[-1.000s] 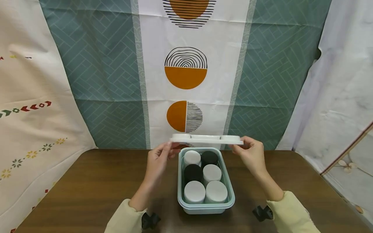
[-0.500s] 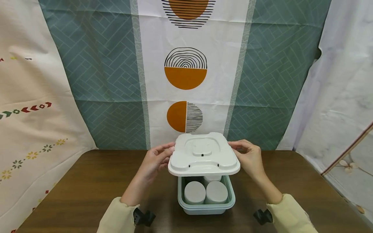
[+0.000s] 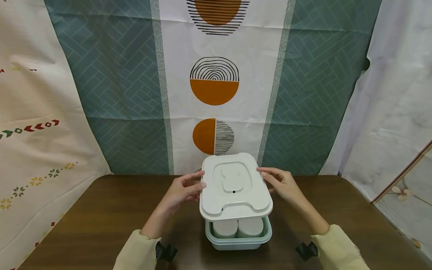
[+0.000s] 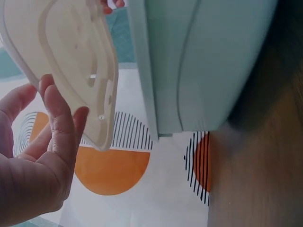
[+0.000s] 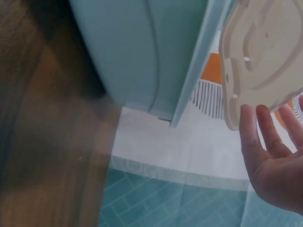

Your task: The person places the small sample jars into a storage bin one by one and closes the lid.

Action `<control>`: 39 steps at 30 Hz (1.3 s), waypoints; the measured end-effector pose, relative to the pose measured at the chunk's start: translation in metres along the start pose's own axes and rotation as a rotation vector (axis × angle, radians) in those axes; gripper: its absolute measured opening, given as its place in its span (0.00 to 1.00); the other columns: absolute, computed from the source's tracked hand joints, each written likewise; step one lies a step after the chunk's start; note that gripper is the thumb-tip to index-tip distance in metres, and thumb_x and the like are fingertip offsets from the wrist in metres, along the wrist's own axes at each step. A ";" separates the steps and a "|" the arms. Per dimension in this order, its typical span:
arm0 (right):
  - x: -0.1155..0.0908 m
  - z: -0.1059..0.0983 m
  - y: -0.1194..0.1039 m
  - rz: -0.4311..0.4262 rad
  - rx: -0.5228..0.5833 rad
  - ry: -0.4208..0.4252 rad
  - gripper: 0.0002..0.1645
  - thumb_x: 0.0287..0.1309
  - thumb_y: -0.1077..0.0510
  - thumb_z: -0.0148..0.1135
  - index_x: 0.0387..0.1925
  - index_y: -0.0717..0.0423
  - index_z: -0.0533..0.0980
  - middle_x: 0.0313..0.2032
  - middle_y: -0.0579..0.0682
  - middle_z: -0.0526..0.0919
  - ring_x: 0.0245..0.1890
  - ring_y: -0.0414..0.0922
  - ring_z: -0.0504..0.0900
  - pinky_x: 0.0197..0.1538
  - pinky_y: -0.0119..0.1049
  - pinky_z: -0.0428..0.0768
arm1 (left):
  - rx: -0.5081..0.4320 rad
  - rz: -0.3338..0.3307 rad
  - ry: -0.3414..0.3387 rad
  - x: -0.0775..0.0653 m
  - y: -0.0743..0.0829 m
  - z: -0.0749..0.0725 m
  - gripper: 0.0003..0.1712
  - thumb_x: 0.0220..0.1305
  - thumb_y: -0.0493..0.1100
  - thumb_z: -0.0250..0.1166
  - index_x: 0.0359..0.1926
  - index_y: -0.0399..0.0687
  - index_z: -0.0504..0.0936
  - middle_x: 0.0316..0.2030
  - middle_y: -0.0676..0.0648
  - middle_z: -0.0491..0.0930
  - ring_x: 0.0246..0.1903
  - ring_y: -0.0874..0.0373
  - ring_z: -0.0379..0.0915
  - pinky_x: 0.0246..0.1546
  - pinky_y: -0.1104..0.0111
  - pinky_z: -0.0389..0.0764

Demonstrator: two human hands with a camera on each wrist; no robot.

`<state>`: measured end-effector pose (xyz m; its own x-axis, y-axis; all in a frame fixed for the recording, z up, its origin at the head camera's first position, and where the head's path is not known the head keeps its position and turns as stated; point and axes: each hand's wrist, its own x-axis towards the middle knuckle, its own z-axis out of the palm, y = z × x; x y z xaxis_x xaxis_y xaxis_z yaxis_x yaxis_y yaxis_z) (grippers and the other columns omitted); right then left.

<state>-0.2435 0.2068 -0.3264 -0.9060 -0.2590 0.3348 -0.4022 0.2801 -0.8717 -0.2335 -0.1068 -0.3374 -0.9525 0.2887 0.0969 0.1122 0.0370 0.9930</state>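
Note:
A white plastic lid (image 3: 216, 200) with rounded corners is held tilted above a light blue-green box (image 3: 236, 246), its near edge lower. My left hand (image 3: 182, 191) pinches the lid's left edge between thumb and fingers. On the opposite edge, my right hand (image 3: 282, 187) grips it likewise. Two white-topped round containers (image 3: 250, 227) show in the box's near end; the lid hides the others. In the left wrist view the lid's underside (image 4: 71, 52) is apart from the box wall (image 4: 203, 61). Fingers (image 5: 248, 125) touch the lid's edge in the right wrist view.
The box stands on a dark brown wooden table (image 3: 135, 198). A patterned cloth (image 3: 216, 41) hangs behind the table's far edge. Pale cloths hang at the left (image 3: 44, 93) and the right (image 3: 391, 112).
Both hands first held the lid nearly edge-on behind the box's far end. They have tipped it and brought it nearer, over the box, covering the far containers.

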 end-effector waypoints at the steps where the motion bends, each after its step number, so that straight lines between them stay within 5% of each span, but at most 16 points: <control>1: 0.000 0.000 0.002 0.000 -0.017 -0.012 0.21 0.62 0.57 0.53 0.53 0.66 0.72 0.47 0.66 0.76 0.36 0.37 0.79 0.31 0.39 0.81 | 0.018 -0.004 -0.002 0.000 -0.001 0.000 0.30 0.58 0.41 0.63 0.60 0.37 0.68 0.42 0.40 0.79 0.25 0.57 0.77 0.33 0.64 0.80; 7: -0.002 0.003 0.013 -0.012 -0.151 -0.045 0.21 0.58 0.56 0.58 0.52 0.60 0.74 0.42 0.58 0.79 0.34 0.42 0.78 0.34 0.34 0.80 | 0.113 -0.026 -0.006 0.003 -0.008 0.001 0.31 0.55 0.43 0.66 0.59 0.38 0.70 0.53 0.33 0.72 0.25 0.51 0.77 0.34 0.56 0.80; 17: -0.008 0.004 0.027 -0.020 -0.239 -0.067 0.20 0.55 0.55 0.62 0.50 0.57 0.75 0.39 0.53 0.80 0.34 0.44 0.76 0.34 0.31 0.76 | 0.327 -0.025 0.008 0.004 -0.014 0.009 0.29 0.53 0.40 0.67 0.57 0.37 0.72 0.53 0.33 0.71 0.22 0.53 0.77 0.27 0.63 0.81; 39: -0.018 0.007 0.032 0.011 -0.288 -0.131 0.20 0.56 0.53 0.61 0.50 0.55 0.74 0.35 0.51 0.75 0.33 0.45 0.73 0.30 0.31 0.73 | 0.464 -0.003 -0.020 -0.002 -0.021 0.019 0.28 0.52 0.40 0.68 0.55 0.38 0.74 0.35 0.40 0.78 0.16 0.58 0.73 0.20 0.67 0.77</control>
<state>-0.2386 0.2136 -0.3626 -0.8934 -0.3661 0.2606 -0.4301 0.5286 -0.7318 -0.2290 -0.0899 -0.3595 -0.9480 0.3061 0.0877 0.2283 0.4613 0.8574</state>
